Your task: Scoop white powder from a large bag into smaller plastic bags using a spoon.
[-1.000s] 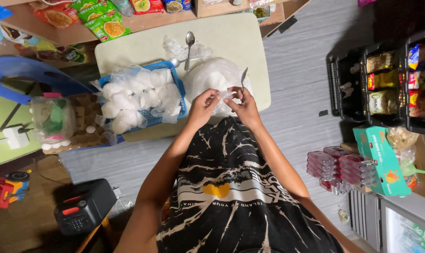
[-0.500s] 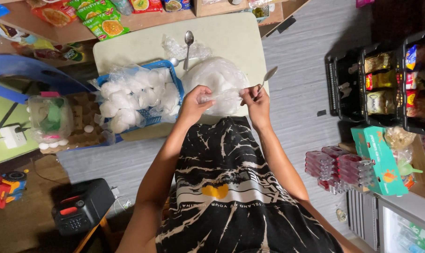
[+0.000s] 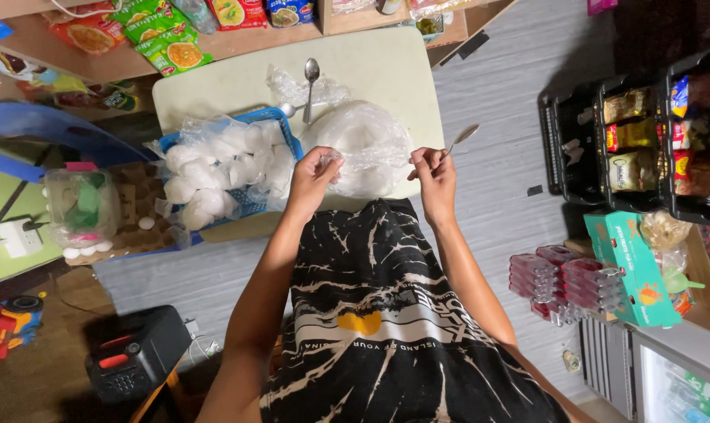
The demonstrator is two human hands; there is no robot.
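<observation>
Warm indoor light is falling brightest on the pale table (image 3: 386, 70), glaring softly off the clear plastic bag (image 3: 367, 145). Corners are sinking into shadow. Wide-angle distortion is bending the edges; focus is staying fairly sharp.

Blue basket (image 3: 281, 129), clear bag (image 3: 367, 149), cream table (image 3: 371, 70)

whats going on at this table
A person stands over a small pale table, pinching the rim of a large clear plastic bag with the left hand. The right hand grips the bag's other side and also holds a spoon. A blue basket of small white bagged portions sits alongside.
</observation>
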